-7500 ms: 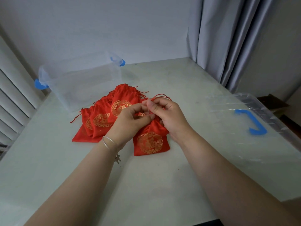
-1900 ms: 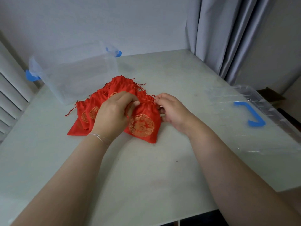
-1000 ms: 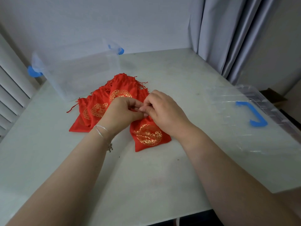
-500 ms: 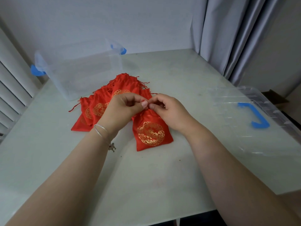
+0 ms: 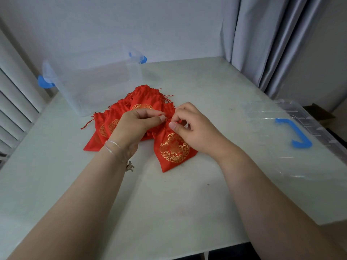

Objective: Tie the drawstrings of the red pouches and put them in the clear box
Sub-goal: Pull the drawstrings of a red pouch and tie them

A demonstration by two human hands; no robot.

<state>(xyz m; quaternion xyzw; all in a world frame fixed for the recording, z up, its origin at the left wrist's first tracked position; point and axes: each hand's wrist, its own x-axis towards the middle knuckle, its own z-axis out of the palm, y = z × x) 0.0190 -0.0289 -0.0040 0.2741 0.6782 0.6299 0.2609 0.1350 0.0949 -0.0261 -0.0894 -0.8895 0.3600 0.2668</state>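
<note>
Head view showed both hands at frame centre working the neck of the front red pouch (image 5: 173,149). Left hand (image 5: 134,126) pinched a red drawstring (image 5: 163,115) between thumb and forefinger; right hand (image 5: 193,126) had fingers curled, pinching the other cord end just beside it, thumb tips nearly touching. Pouch lay flat on the table (image 5: 169,203), directly under and just below the fingers, gathered neck pointing toward upper centre of the frame, bottom corner pointing toward lower centre; long axis ran roughly top to bottom of the frame, tilted slightly left at the neck. Both hands equally near the neck, right hand covered more of the pouch body. Knot itself was hidden by the fingers, could not tell if it was closed. Remaining pile of red pouches (image 5: 120,122) sat just left and behind, partly under the left hand, necks also pointing up-frame. Clear box (image 5: 97,87) stood in the upper left, beyond the pile, nearer the left hand. Clear lid (image 5: 293,139) with blue handle lay at right. Judged step: tying, with the transfer up-left to the box next.
</note>
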